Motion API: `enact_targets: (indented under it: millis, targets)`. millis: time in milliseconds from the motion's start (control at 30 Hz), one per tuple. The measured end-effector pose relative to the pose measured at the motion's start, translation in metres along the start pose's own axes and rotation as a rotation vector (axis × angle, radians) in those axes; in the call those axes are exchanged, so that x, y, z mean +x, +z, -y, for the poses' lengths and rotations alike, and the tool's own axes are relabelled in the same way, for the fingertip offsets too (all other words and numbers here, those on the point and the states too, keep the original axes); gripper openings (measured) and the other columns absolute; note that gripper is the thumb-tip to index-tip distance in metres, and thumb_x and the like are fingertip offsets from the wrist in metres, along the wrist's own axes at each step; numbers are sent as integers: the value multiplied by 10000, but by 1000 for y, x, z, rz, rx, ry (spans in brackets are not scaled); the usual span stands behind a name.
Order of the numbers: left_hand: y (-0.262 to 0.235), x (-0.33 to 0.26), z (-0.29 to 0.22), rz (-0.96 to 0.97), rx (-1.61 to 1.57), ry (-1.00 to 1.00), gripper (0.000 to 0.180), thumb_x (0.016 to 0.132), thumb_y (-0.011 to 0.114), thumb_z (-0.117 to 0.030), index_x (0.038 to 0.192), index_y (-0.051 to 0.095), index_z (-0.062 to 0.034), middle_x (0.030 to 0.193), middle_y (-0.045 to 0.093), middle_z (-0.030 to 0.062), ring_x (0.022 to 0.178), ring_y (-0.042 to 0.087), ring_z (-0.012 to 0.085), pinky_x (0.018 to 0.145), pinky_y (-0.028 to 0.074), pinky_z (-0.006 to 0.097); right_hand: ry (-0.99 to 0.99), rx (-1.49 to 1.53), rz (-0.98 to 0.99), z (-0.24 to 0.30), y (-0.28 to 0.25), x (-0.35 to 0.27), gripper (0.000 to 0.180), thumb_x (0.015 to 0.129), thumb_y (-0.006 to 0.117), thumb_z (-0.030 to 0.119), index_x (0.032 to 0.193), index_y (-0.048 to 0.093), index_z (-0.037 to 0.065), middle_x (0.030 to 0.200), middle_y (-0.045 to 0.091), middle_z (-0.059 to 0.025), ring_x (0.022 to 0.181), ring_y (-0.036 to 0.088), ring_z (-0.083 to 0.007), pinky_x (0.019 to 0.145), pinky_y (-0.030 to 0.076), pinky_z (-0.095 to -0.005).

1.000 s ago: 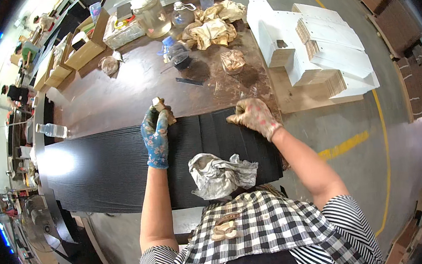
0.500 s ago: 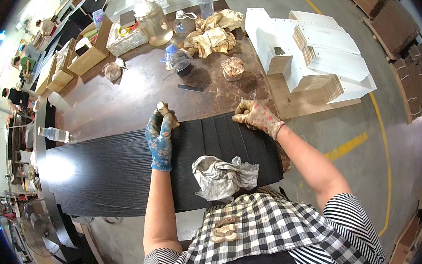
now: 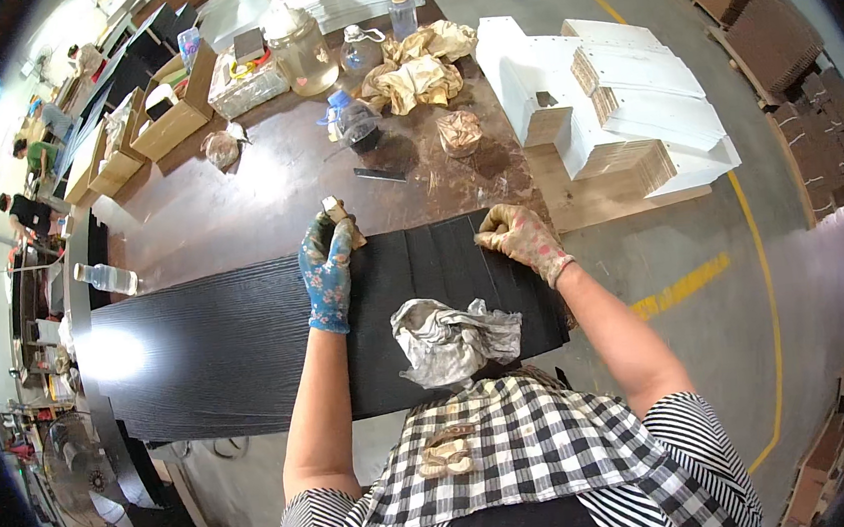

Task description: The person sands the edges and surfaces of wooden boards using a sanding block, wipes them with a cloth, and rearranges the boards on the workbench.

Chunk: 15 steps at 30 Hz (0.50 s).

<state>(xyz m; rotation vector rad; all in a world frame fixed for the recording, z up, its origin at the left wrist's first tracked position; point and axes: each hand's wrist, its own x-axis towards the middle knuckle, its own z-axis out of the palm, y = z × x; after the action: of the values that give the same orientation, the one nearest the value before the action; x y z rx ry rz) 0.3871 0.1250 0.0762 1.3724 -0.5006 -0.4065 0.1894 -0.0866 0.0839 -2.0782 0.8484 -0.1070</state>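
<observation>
Left hand [image 3: 328, 272], in a blue floral glove, has its fingers closed around a small tan block [image 3: 342, 216] that sticks out past the fingertips and presses on the far edge of the black board [image 3: 248, 339]. Right hand [image 3: 522, 240], in a stained glove, rests with fingers curled over the same far edge, well to the right of the block, gripping nothing loose, just bracing the board. The board lies flat on the brown worktable [image 3: 265, 192], running out to the left of both hands; faint seams show on it between the two hands. A crumpled grey rag [image 3: 454, 339] lies on the board just behind the fingers, toward the body, untouched. Beyond the fingertips are a small dark blade or strip [image 3: 379, 175] and a wrapped bundle [image 3: 459, 132]. Judgement: the edge is being rubbed with the block, so keep the block flat to the edge, use even pressure along the grain, keep the right hand pinning the board so it can't slide, and keep the rag close for wiping.
</observation>
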Motion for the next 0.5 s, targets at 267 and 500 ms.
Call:
enact_targets:
  millis: [267, 500]
  targets:
    - [-1, 0, 17, 0, -67, 11, 328, 947, 607, -149, 1233, 589, 12, 1054, 652, 64, 927, 613, 134, 841, 500, 280, 373, 596, -60, 1, -15, -39, 487, 919, 535, 501, 1077, 655, 57, 729, 523, 34, 592, 464, -42, 473, 363, -196]
    - [6, 3, 16, 32, -93, -1, 291, 938, 615, -133, 1189, 598, 15, 1035, 653, 56, 905, 606, 120, 810, 502, 271, -25, 332, -278, -8, 16, -88, 133, 910, 622, 117, 990, 681, 29, 817, 622, -14, 727, 601, -140, 647, 505, -276]
